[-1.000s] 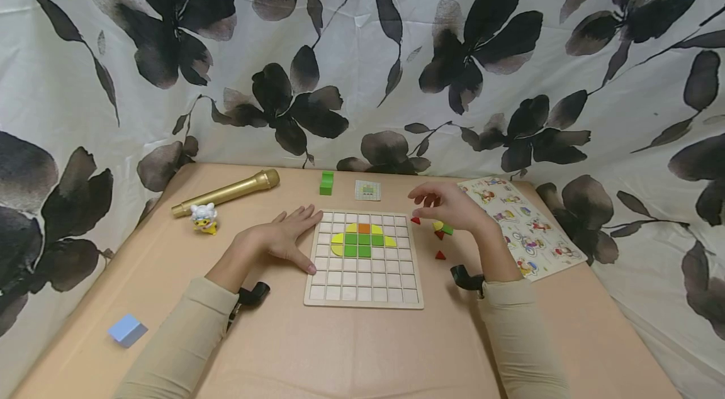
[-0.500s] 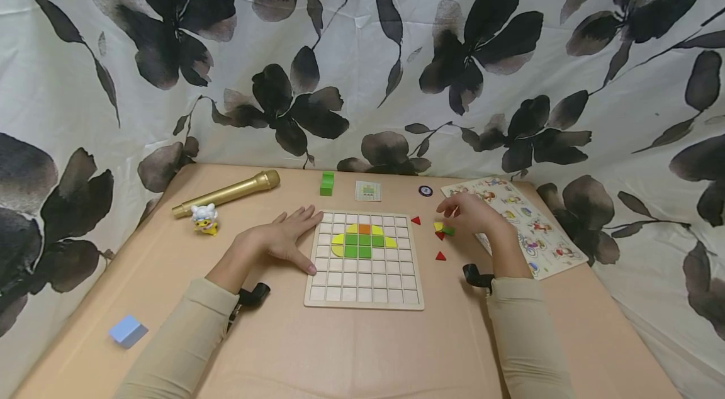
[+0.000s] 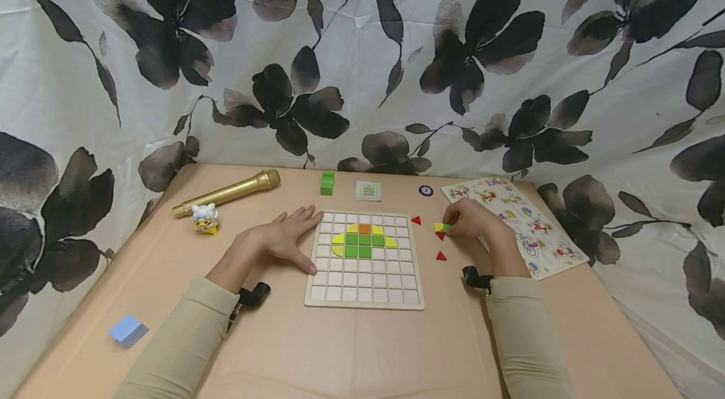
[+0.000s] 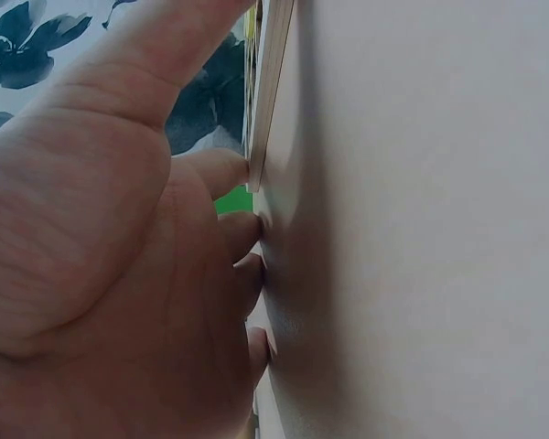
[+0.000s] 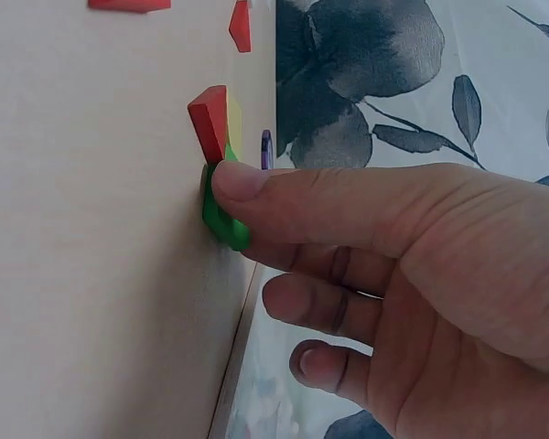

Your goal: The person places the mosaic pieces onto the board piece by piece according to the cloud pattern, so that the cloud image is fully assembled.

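Observation:
My left hand (image 3: pixel 283 235) lies spread with straight fingers at the left edge of a white grid board (image 3: pixel 362 292), thumb and fingertips touching its frame. Green, yellow and orange pieces fill several cells in the upper half, such as a green square piece (image 3: pixel 351 251). To the right of the board, my right hand (image 3: pixel 472 219) pinches a green piece (image 5: pixel 221 219) between thumb and forefinger, low at the table. A red piece (image 5: pixel 209 121) and a yellow piece (image 5: pixel 234 114) sit right against it. The held piece's full shape is partly hidden by the thumb.
Red triangles (image 3: pixel 441 255) lie near the board's right side. Behind stand green blocks (image 3: pixel 326 184), a small pattern card (image 3: pixel 368 191) and a round disc (image 3: pixel 426 191). A picture board (image 3: pixel 538 229), gold microphone (image 3: pixel 226 192), small figurine (image 3: pixel 204 218) and blue block (image 3: pixel 128 330) lie around.
My right hand has moved right and slightly toward me, from beside the upper red triangle to the green piece, which it now pinches. The left hand has stayed in place.

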Motion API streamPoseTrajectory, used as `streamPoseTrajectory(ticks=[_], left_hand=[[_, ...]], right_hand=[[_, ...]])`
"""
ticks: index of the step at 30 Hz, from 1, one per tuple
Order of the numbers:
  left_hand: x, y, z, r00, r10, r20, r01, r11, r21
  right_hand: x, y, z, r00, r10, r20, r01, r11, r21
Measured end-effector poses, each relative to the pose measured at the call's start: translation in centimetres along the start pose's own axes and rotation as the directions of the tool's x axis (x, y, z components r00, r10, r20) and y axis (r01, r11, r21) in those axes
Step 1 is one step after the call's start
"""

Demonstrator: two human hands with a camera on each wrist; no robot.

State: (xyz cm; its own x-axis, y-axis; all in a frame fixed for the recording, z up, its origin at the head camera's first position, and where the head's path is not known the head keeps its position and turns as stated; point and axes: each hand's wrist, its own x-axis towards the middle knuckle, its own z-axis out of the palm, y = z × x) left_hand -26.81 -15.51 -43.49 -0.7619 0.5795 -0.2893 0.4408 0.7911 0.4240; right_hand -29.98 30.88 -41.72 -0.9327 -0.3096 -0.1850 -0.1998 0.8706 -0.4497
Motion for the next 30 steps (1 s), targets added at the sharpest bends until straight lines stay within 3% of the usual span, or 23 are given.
streamPoseTrajectory(ticks=[7, 16, 23, 30], left_hand=[[0.0, 0.0, 0.0, 1.0, 0.0, -0.001, 0.0, 1.0, -0.003], [0.0, 0.0, -0.1, 1.0, -0.004, -0.003, 0.004, 1.0, -0.002], [-0.1, 0.0, -0.2, 1.0, 0.001, -0.014, -0.001, 1.0, 0.0], [-0.1, 0.0, -0.2, 1.0, -0.005, -0.007, 0.005, 1.0, 0.002]], right_hand=[[-0.1, 0.2, -0.3, 0.997, -0.066, -0.037, 0.068, 0.997, 0.046], [-0.4, -0.9, -1.4, 0.982, -0.124, -0.14, 0.153, 0.964, 0.216], [-0.4, -3.8, -1.5, 0.956, -0.252, -0.148, 0.283, 0.923, 0.259], [-0.1, -6.9, -0.6, 0.951, -0.293, -0.1, 0.308, 0.922, 0.234]])
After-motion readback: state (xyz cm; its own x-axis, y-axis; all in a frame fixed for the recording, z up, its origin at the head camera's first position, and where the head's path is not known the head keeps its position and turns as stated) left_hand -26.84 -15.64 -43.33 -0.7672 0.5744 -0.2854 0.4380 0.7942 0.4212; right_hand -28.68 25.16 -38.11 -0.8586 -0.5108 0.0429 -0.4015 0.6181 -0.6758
